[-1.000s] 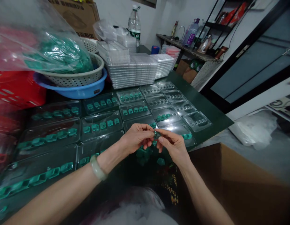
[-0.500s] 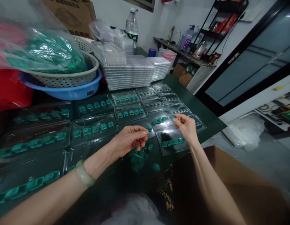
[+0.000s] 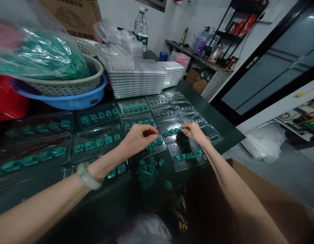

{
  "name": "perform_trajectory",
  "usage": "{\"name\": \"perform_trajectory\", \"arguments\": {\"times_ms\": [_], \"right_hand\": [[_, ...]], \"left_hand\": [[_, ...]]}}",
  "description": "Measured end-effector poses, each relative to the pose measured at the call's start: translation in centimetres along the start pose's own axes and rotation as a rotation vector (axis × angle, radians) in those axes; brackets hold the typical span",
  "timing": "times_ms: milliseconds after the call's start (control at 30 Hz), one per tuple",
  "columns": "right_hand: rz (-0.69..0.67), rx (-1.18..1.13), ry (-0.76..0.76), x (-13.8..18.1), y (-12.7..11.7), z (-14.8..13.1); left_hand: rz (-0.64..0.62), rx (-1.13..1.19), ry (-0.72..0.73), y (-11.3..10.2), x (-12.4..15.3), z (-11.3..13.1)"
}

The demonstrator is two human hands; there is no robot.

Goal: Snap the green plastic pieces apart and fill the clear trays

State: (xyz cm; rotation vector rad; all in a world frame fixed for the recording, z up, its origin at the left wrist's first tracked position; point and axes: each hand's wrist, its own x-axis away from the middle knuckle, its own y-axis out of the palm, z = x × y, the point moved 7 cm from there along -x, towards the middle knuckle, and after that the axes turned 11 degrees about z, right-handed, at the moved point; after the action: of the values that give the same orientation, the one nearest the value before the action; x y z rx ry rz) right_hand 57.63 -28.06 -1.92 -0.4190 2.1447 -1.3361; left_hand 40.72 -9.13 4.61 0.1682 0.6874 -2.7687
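Clear plastic blister trays (image 3: 98,141) lie in rows on the dark green table (image 3: 224,130), most holding rows of small green square pieces. My right hand (image 3: 195,132) pinches a green piece at the right end of the row in one tray (image 3: 172,128). My left hand (image 3: 138,137) hovers with fingers curled over the tray beside it; I cannot see if it holds anything. A loose pile of green pieces (image 3: 147,169) lies at the table's near edge, just below my left hand. A pale bracelet (image 3: 87,175) is on my left wrist.
A stack of empty clear trays (image 3: 139,78) stands at the back. A blue basin (image 3: 68,98) with a white basket holds a bag of green pieces (image 3: 42,57). An open cardboard box (image 3: 263,203) is at lower right. A water bottle (image 3: 141,28) stands behind.
My hands parted from in front of me. The right hand carried a green piece out to a tray and lowered it; the left moved forward over the neighbouring tray.
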Motion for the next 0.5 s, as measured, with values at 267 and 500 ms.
{"name": "perform_trajectory", "arguments": {"times_ms": [267,500], "right_hand": [[-0.204,0.148,-0.133,-1.1,-0.3,-2.5],[-0.300,0.174,-0.122,-2.0,-0.4,-3.1]], "left_hand": [[-0.126,-0.376,0.319,7.9,-7.6,1.1],[-0.250,-0.527,0.325,12.9,-9.9,0.3]]}}
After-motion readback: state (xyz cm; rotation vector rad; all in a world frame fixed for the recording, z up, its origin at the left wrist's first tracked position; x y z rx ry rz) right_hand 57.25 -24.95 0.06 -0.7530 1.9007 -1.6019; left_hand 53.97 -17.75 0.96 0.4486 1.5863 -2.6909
